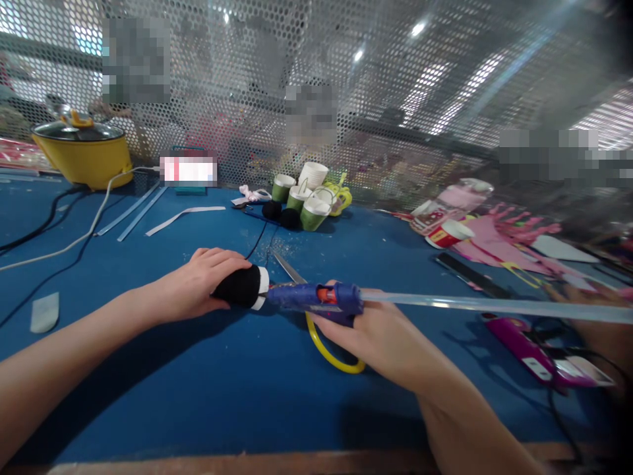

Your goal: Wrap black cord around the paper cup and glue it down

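Observation:
My left hand (198, 287) is wrapped round a black cup with a white rim (243, 287), holding it on its side just above the blue table (198, 389). My right hand (380, 340) grips a blue hot glue gun (316, 300), its nozzle touching the cup's white rim. A long clear glue stick (494, 307) sticks out of the gun's back toward the right. Scissors with a yellow handle (326, 349) lie on the table under the gun, partly hidden by my right hand.
Several green and white paper cups (306, 198) and black balls (271, 210) stand at the back centre. A yellow electric pot (82, 152) sits far left with cables. Pink paper pieces (494, 241) and a purple tool (539, 353) lie right. A perforated metal screen (395, 99) closes the back.

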The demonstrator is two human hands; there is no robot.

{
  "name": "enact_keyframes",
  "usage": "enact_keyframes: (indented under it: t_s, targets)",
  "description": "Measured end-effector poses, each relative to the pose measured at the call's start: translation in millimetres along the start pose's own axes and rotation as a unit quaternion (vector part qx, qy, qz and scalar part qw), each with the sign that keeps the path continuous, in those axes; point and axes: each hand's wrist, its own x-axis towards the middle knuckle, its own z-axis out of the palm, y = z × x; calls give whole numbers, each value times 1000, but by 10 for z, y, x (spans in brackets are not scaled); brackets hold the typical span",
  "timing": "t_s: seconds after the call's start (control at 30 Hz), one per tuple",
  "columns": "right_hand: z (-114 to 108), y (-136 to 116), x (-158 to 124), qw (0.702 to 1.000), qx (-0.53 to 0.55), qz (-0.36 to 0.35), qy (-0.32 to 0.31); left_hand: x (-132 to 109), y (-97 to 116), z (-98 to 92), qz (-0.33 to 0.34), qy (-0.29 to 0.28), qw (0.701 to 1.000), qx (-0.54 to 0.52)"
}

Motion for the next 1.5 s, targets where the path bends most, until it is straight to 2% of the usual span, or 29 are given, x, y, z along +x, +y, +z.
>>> enact_keyframes:
  t_s: [0.13,0.4,0.83,1.23,1.37,1.5]
  targets:
    - [-40,-36,3,999,-11,-30,6,6,-2,-5,-1,1,1000,-1]
    - [58,64,10,999,10,26,20,1,-8,8,-1,3,1000,7]
    - [80,56,160,996,64,25,65,-3,-1,15,-1,4,1000,12]
    - [150,110,260,995,70,24,60,-11,0,31,-1,7,1000,0]
    - [133,77,265,988,117,88,55,-1,10,13,-12,4,1000,1]
    - [97,151,295,959,229,162,43,11,15,-7,-20,-12,1000,5]
